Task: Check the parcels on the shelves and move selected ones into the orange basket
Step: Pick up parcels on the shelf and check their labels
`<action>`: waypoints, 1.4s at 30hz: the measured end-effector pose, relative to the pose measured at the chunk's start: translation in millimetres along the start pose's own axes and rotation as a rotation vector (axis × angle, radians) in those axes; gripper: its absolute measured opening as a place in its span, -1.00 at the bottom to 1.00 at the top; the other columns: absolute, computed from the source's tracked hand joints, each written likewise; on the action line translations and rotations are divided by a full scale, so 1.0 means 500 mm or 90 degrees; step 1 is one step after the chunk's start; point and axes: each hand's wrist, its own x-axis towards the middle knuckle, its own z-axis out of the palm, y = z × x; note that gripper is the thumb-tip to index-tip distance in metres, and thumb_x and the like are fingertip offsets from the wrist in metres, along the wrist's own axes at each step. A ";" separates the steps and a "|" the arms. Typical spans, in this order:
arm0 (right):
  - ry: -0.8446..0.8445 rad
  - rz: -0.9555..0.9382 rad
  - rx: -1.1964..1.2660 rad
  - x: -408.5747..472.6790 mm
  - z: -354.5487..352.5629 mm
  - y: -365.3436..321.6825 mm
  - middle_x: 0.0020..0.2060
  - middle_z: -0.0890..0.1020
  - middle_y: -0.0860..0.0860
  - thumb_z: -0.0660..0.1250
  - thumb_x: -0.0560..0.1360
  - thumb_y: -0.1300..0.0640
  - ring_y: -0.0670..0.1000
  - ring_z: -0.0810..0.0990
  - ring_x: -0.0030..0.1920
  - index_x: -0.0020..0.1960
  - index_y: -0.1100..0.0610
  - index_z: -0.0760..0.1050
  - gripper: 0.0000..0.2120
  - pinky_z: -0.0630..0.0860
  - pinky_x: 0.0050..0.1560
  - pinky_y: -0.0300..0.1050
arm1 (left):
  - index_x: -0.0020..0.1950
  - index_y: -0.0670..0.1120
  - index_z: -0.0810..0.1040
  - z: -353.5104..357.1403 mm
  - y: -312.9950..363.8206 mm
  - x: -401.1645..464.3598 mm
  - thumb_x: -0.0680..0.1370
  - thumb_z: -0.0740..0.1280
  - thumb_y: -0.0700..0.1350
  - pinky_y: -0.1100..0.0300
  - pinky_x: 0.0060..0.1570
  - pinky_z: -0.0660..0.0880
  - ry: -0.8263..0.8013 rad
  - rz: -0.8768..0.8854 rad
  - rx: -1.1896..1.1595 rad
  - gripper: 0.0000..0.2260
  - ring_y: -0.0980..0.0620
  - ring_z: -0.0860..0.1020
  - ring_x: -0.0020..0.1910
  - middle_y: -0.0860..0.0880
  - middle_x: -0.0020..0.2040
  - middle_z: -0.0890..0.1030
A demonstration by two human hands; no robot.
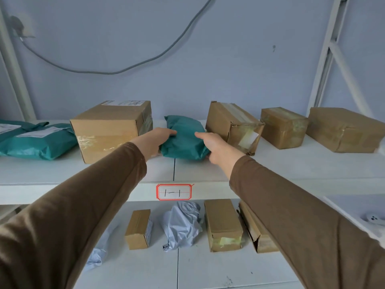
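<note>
Head view | green soft parcel (184, 138) on upper shelf (291, 170), mid-width, near front edge, long axis running front-to-back | left hand (155, 142) clasps its left side, right hand (218, 147) its right side, fingers curled around it, equally near | flanked by big box (108, 130) and torn box (233, 126) | lift likely toward the person; orange basket unseen

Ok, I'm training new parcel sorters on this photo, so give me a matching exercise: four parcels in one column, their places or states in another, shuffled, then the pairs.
Parcels:
1. small teal plastic mailer bag
2. large brown cardboard box with a white label
3. crumpled grey plastic bag
4. torn brown cardboard box with loose tape

Places or states:
A. lower shelf, under the red-bordered tag
B. held between both hands
C. upper shelf, right of the hands
D. upper shelf, left of the hands

Pairs: 1-B, 2-D, 3-A, 4-C
</note>
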 end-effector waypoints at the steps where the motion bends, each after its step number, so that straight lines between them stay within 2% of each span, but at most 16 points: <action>1: -0.010 0.005 0.015 0.003 -0.001 -0.001 0.27 0.64 0.12 0.40 0.60 0.13 0.09 0.66 0.05 0.40 0.18 0.47 -0.60 0.63 0.05 -0.04 | 0.33 -0.22 0.51 -0.001 -0.002 -0.001 0.67 0.32 -0.12 0.05 -0.14 0.71 -0.015 -0.004 -0.021 -0.72 -0.13 0.70 -0.03 -0.18 0.09 0.70; 3: -0.039 0.007 0.036 0.003 -0.007 0.000 0.27 0.64 0.12 0.44 0.58 0.18 0.12 0.68 0.07 0.45 0.12 0.43 -0.53 0.65 0.06 0.01 | 0.28 -0.17 0.53 -0.006 -0.007 -0.008 0.65 0.32 -0.15 0.11 -0.27 0.69 -0.052 -0.008 -0.066 -0.78 -0.10 0.71 -0.10 -0.16 0.04 0.72; 5: -0.077 -0.005 0.047 -0.010 -0.016 0.003 0.27 0.64 0.11 0.43 0.56 0.25 0.17 0.67 0.16 0.49 0.01 0.39 -0.46 0.63 0.17 0.11 | 0.22 -0.14 0.53 -0.012 -0.015 -0.029 0.63 0.32 -0.16 0.12 -0.24 0.68 -0.089 -0.012 -0.102 -0.82 -0.09 0.71 -0.13 -0.14 0.01 0.72; 11: -0.103 -0.173 -0.004 -0.138 -0.075 0.015 0.23 0.65 0.00 0.41 0.53 0.34 0.11 0.66 0.20 0.55 -0.16 0.30 -0.28 0.58 0.28 0.17 | 0.32 -0.17 0.51 -0.014 -0.053 -0.119 0.55 0.38 -0.15 -0.07 0.20 0.62 -0.132 0.065 -0.199 -0.65 -0.17 0.64 0.21 -0.19 0.30 0.60; 14: -0.102 -0.250 -0.010 -0.234 -0.121 0.030 0.29 0.63 -0.04 0.42 0.51 0.34 0.04 0.65 0.23 0.57 -0.18 0.27 -0.23 0.61 0.24 0.07 | 0.21 -0.14 0.56 0.018 -0.080 -0.203 0.59 0.32 -0.14 0.02 0.20 0.54 -0.158 0.135 -0.258 -0.79 -0.07 0.57 0.11 -0.10 0.21 0.57; 16: -0.103 -0.300 -0.026 -0.308 -0.157 0.045 0.34 0.59 -0.07 0.43 0.51 0.33 0.00 0.63 0.27 0.58 -0.17 0.25 -0.22 0.59 0.28 0.04 | 0.21 -0.12 0.58 0.043 -0.103 -0.270 0.59 0.32 -0.09 0.00 0.24 0.53 -0.176 0.164 -0.287 -0.78 -0.08 0.54 0.09 -0.09 0.16 0.56; 20: -0.119 -0.366 -0.100 -0.466 -0.217 0.085 0.44 0.47 -0.12 0.41 0.54 0.30 -0.08 0.56 0.35 0.60 -0.16 0.21 -0.23 0.54 0.37 0.03 | 0.42 -0.09 0.55 0.083 -0.158 -0.407 0.58 0.40 0.08 -0.18 0.42 0.45 -0.222 0.178 -0.292 -0.54 -0.14 0.54 0.37 -0.11 0.39 0.57; 25: -0.159 -0.435 -0.226 -0.634 -0.269 0.140 0.50 0.38 -0.18 0.38 0.58 0.33 -0.20 0.45 0.42 0.62 -0.13 0.15 -0.23 0.51 0.38 -0.12 | 0.53 -0.06 0.43 0.132 -0.225 -0.559 0.70 0.18 0.14 -0.14 0.45 0.39 -0.295 0.171 -0.352 -0.54 -0.16 0.50 0.46 -0.11 0.47 0.54; 28: -0.199 -0.455 -0.313 -0.700 -0.283 0.171 0.54 0.33 -0.22 0.40 0.58 0.27 -0.18 0.36 0.51 0.62 -0.16 0.15 -0.24 0.40 0.49 0.01 | 0.46 -0.07 0.51 0.162 -0.265 -0.619 0.71 0.12 0.14 -0.13 0.45 0.40 -0.281 0.166 -0.413 -0.56 -0.13 0.56 0.39 -0.11 0.41 0.59; 30: -0.217 -0.461 -0.364 -0.742 -0.288 0.186 0.57 0.29 -0.20 0.42 0.58 0.16 -0.13 0.29 0.56 0.62 -0.17 0.16 -0.26 0.33 0.54 0.03 | 0.48 -0.08 0.51 0.172 -0.293 -0.640 0.70 0.12 0.20 -0.13 0.42 0.43 -0.276 0.153 -0.455 -0.50 -0.13 0.58 0.36 -0.13 0.40 0.59; 32: -0.226 -0.481 -0.420 -0.782 -0.289 0.194 0.58 0.27 -0.17 0.43 0.58 0.04 -0.17 0.25 0.56 0.60 -0.15 0.23 -0.33 0.28 0.55 -0.16 | 0.44 -0.09 0.55 0.181 -0.318 -0.655 0.69 0.10 0.26 -0.11 0.32 0.51 -0.273 0.137 -0.501 -0.45 -0.15 0.61 0.29 -0.15 0.35 0.62; 33: -0.235 -0.494 -0.442 -0.801 -0.288 0.198 0.58 0.26 -0.16 0.42 0.58 -0.02 -0.18 0.25 0.55 0.58 -0.16 0.28 -0.38 0.27 0.54 -0.21 | 0.36 -0.08 0.62 0.186 -0.328 -0.661 0.69 0.08 0.26 -0.10 0.26 0.55 -0.269 0.125 -0.519 -0.45 -0.14 0.65 0.23 -0.15 0.28 0.66; 35: -0.266 -0.507 -0.449 -0.826 -0.288 0.208 0.56 0.27 -0.16 0.39 0.58 -0.10 -0.14 0.25 0.55 0.52 -0.18 0.38 -0.47 0.27 0.53 -0.14 | 0.15 -0.06 0.74 0.198 -0.347 -0.673 0.70 0.06 0.22 -0.08 0.15 0.59 -0.270 0.113 -0.528 -0.46 -0.12 0.69 0.08 -0.13 0.11 0.72; 38: -0.241 -0.503 -0.406 -0.831 -0.294 0.222 0.48 0.38 -0.16 0.37 0.59 -0.09 -0.07 0.37 0.47 0.45 -0.15 0.49 -0.57 0.36 0.42 -0.17 | -0.03 -0.04 0.78 0.217 -0.360 -0.686 0.71 0.04 0.16 0.00 0.03 0.61 -0.240 0.116 -0.490 -0.45 -0.06 0.72 -0.06 -0.08 -0.04 0.74; 40: -0.181 -0.510 -0.338 -0.820 -0.307 0.226 0.35 0.50 -0.14 0.37 0.60 -0.07 -0.05 0.51 0.31 0.35 -0.09 0.57 -0.67 0.48 0.25 -0.20 | 0.03 -0.04 0.76 0.222 -0.347 -0.697 0.69 0.09 0.22 0.06 -0.03 0.64 -0.202 0.109 -0.428 -0.48 -0.04 0.73 -0.07 -0.07 -0.01 0.75; 42: -0.114 -0.449 -0.244 -0.802 -0.322 0.228 0.18 0.61 -0.19 0.34 0.62 -0.07 -0.13 0.59 0.16 0.22 -0.05 0.61 -0.77 0.53 0.18 -0.20 | 0.24 -0.04 0.68 0.220 -0.330 -0.704 0.64 0.21 0.28 0.03 0.13 0.62 -0.129 0.109 -0.329 -0.53 -0.04 0.72 0.06 -0.06 0.12 0.75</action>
